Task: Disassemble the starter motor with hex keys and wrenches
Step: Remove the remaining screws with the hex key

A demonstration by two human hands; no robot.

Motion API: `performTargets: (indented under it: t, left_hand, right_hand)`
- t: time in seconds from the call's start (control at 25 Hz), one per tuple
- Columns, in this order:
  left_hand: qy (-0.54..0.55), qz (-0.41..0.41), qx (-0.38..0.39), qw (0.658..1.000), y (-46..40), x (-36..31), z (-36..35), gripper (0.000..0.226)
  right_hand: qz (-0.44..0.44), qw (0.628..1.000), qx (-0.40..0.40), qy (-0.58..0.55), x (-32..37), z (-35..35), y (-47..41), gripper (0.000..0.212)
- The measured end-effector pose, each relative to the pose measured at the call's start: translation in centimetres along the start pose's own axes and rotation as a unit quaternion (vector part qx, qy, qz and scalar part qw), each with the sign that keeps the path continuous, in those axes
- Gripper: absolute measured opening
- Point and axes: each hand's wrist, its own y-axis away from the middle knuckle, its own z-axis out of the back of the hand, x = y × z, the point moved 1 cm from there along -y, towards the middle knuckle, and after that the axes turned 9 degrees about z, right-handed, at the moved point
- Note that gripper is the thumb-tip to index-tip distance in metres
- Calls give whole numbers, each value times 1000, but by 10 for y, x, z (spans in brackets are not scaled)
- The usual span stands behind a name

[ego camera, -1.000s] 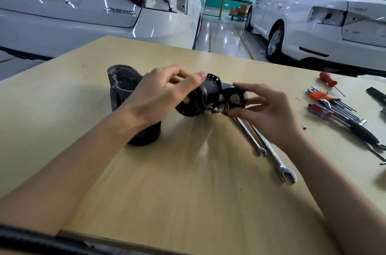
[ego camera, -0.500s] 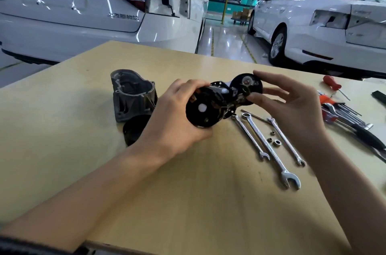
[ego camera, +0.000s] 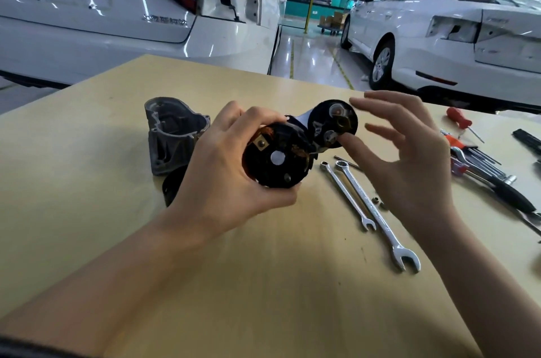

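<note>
A: How far along is it?

B: Partway, I'd judge. The left hand (ego camera: 234,179) grips the black cylindrical motor body (ego camera: 276,158) above the tan wooden table (ego camera: 263,284), its open brush end toward the camera and its long axis running away. The right hand (ego camera: 409,158), fingers spread, touches the black round solenoid cap (ego camera: 333,123).

A: What's off?

B: The grey cast-metal nose housing (ego camera: 172,135) sits behind. The solenoid remains.

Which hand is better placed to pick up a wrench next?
Right. The right hand is open and hovers above the wrenches; the left hand holds the motor.
</note>
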Motion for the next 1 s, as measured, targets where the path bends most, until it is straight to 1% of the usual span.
performTargets:
  t: [0.04,0.08,0.12,0.32,0.48,0.64,0.76,0.8,0.88,0.96,1.0]
  left_hand:
    - [-4,-2,6,1000,1,1,-1,68]
    - [-6,-5,11,1000,1,1,-2,69]
    - [-7,-9,16,1000,2,2,-2,70]
    - [-15,-8,28,999,5,0,-5,68]
    - [-50,-24,28,998,6,-2,-5,66]
    - [-52,-29,33,998,7,-5,-5,67]
    - [-49,-12,29,998,6,-5,-4,66]
    - [-46,-3,25,999,6,-5,-3,66]
    - [-42,7,19,999,5,-4,-2,67]
    - [-42,11,18,999,4,-3,-2,67]
    - [-40,13,17,999,4,-2,-2,67]
  right_hand:
    - [52,997,-10,49,3,1,1,31]
    - [85,993,-18,76,4,1,2,28]
    - [97,992,-22,81,4,2,2,26]
    - [79,994,-26,70,2,3,5,30]
    - [139,985,-10,106,-1,3,8,30]
    - [166,979,1,119,4,1,8,18]
    - [130,986,20,102,8,0,8,21]
    - [99,992,36,75,10,0,8,22]
    - [2,997,73,-26,14,0,7,19]
    - [-87,985,88,-119,14,0,6,15]
    - [-109,980,87,-140,14,0,5,14]
